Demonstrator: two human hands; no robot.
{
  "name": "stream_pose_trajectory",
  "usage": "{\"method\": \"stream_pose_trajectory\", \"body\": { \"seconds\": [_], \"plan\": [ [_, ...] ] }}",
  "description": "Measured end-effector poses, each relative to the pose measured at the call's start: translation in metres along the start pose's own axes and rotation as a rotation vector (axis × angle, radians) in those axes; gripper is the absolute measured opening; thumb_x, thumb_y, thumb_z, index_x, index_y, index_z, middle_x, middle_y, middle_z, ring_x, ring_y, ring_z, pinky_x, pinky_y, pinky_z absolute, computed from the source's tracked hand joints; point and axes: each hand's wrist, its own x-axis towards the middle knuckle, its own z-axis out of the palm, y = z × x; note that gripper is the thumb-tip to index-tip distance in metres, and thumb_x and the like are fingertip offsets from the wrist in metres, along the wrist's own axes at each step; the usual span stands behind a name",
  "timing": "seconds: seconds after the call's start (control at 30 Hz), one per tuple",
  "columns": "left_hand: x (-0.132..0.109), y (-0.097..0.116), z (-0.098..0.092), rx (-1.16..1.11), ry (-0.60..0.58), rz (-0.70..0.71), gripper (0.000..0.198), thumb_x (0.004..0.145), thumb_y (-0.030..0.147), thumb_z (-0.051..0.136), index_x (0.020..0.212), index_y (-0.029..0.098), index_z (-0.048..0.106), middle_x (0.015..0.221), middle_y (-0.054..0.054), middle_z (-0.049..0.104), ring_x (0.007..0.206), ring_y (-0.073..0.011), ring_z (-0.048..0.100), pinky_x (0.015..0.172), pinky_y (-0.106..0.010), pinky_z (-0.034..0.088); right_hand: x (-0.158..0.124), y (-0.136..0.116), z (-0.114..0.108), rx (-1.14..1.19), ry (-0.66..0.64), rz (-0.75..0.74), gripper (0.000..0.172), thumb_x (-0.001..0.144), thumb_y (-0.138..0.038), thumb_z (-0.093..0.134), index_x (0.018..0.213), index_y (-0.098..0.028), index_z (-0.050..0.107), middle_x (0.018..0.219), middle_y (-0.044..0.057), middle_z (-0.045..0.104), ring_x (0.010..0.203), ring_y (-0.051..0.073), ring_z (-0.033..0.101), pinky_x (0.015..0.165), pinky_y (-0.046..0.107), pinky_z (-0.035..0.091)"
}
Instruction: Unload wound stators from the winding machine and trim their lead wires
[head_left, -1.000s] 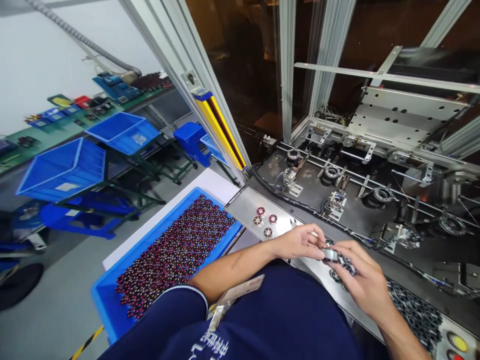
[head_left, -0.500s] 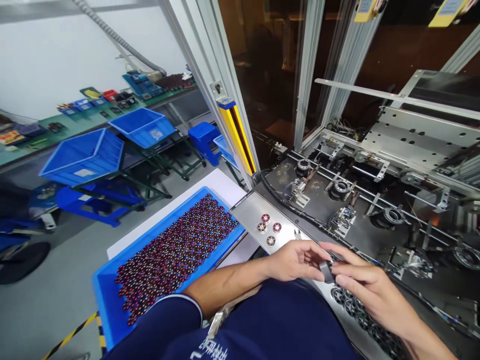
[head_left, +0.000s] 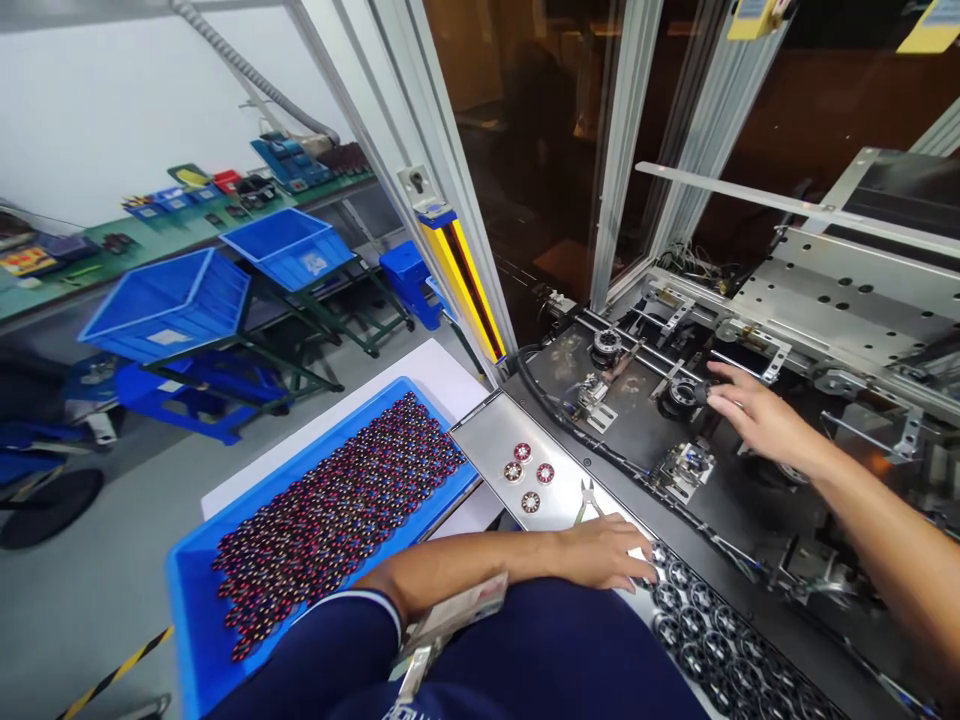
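My right hand (head_left: 769, 425) reaches over the machine bed. Its thumb and fingers pinch a small dark ring-shaped part (head_left: 703, 393), which is partly hidden. The part is right beside a round fixture (head_left: 679, 396); I cannot tell whether they touch. My left hand (head_left: 609, 552) rests low over the metal tray, its fingers apart at the edge of several black ring parts with spoked centres (head_left: 701, 625). Just beyond that hand lie cutting pliers (head_left: 588, 500), their handles partly covered. Several small round wound cores, red and brown (head_left: 545, 473), lie to the left of the pliers.
A blue crate (head_left: 180, 600) packed with small wound cores stands left of the metal tray (head_left: 480, 430). An upright frame post bears a yellow light barrier (head_left: 469, 285). Another round fixture (head_left: 607, 346) and metal brackets (head_left: 686, 468) stand on the machine bed.
My hands were together around a dark ring in front of my body. The right has moved forward with it to the fixture; the left has lowered to the tray by the black parts.
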Motion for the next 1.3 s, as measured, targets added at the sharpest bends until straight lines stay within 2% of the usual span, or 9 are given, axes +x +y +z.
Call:
{"method": "stream_pose_trajectory", "body": {
  "seconds": [0.1,0.23,0.4,0.57,0.8,0.93,1.07,1.2,1.3],
  "plan": [
    [0.007,-0.016,0.016,0.128,-0.116,0.074,0.021,0.084,0.033,0.079,0.102,0.022,0.074,0.115,-0.010,0.073,0.098,-0.0209,0.067,0.084,-0.033,0.045,0.039,0.049,0.018,-0.057,-0.038,0.035,0.037,0.099,-0.046,0.055,0.099,-0.014,0.073,0.145,0.018,0.056,0.135,0.033,0.055,0.117,0.057,0.041],
    [0.006,-0.025,0.027,0.250,-0.173,0.093,0.023,0.089,0.039,0.073,0.105,0.023,0.071,0.115,-0.009,0.070,0.096,-0.0192,0.063,0.083,-0.032,0.042,0.051,0.077,0.040,-0.096,-0.127,0.030,0.028,0.098,-0.039,0.063,0.115,-0.017,0.068,0.141,0.012,0.059,0.131,0.026,0.055,0.113,0.052,0.045],
    [0.008,-0.029,0.039,0.332,-0.184,0.099,0.024,0.091,0.045,0.069,0.100,0.023,0.069,0.106,-0.007,0.070,0.090,-0.0177,0.061,0.079,-0.031,0.039,0.053,0.091,0.047,-0.135,-0.193,0.025,0.026,0.099,-0.036,0.063,0.116,-0.017,0.067,0.140,0.011,0.058,0.130,0.026,0.056,0.111,0.052,0.046],
    [0.015,-0.030,0.050,0.382,-0.175,0.107,0.021,0.093,0.040,0.067,0.090,0.019,0.069,0.094,-0.008,0.069,0.080,-0.0177,0.058,0.072,-0.032,0.036,0.062,0.094,0.053,-0.174,-0.237,0.066,0.028,0.099,-0.039,0.062,0.117,-0.018,0.067,0.134,0.010,0.062,0.123,0.024,0.060,0.108,0.050,0.049],
    [0.014,-0.029,0.049,0.342,-0.154,0.122,0.022,0.095,0.038,0.062,0.084,0.019,0.065,0.087,-0.007,0.067,0.074,-0.0152,0.056,0.070,-0.032,0.036,0.065,0.089,0.057,-0.185,-0.243,0.133,0.028,0.099,-0.041,0.062,0.115,-0.018,0.068,0.128,0.009,0.065,0.113,0.021,0.064,0.102,0.045,0.053],
    [0.017,-0.029,0.046,0.271,-0.136,0.106,0.024,0.091,0.044,0.068,0.087,0.020,0.064,0.085,-0.005,0.068,0.071,-0.0143,0.056,0.070,-0.030,0.040,0.065,0.075,0.054,-0.186,-0.174,0.148,0.027,0.099,-0.041,0.063,0.111,-0.018,0.068,0.121,0.008,0.068,0.107,0.019,0.066,0.097,0.042,0.056],
    [0.017,-0.018,0.035,0.158,-0.070,0.021,0.021,0.085,0.037,0.074,0.094,0.020,0.065,0.089,-0.005,0.073,0.073,-0.0140,0.063,0.075,-0.028,0.047,0.053,0.041,0.028,-0.192,0.024,0.124,0.029,0.100,-0.043,0.060,0.107,-0.017,0.069,0.118,0.008,0.069,0.111,0.021,0.066,0.103,0.046,0.053],
    [0.004,0.010,0.000,0.021,0.143,-0.185,0.029,0.095,0.028,0.058,0.121,0.013,0.058,0.104,-0.012,0.075,0.091,-0.0182,0.069,0.086,-0.031,0.052,-0.009,-0.028,0.001,-0.153,0.242,-0.008,0.046,0.101,-0.054,0.053,0.116,-0.014,0.070,0.131,0.018,0.065,0.128,0.029,0.059,0.115,0.051,0.043],
    [-0.009,0.036,-0.037,-0.110,0.274,-0.237,0.035,0.101,0.033,0.052,0.131,0.015,0.051,0.114,-0.012,0.072,0.101,-0.0181,0.069,0.091,-0.030,0.054,-0.076,-0.092,0.010,-0.056,0.132,-0.218,0.049,0.091,-0.059,0.066,0.129,-0.027,0.066,0.128,0.007,0.069,0.115,0.023,0.067,0.103,0.038,0.055]
  ]
}}
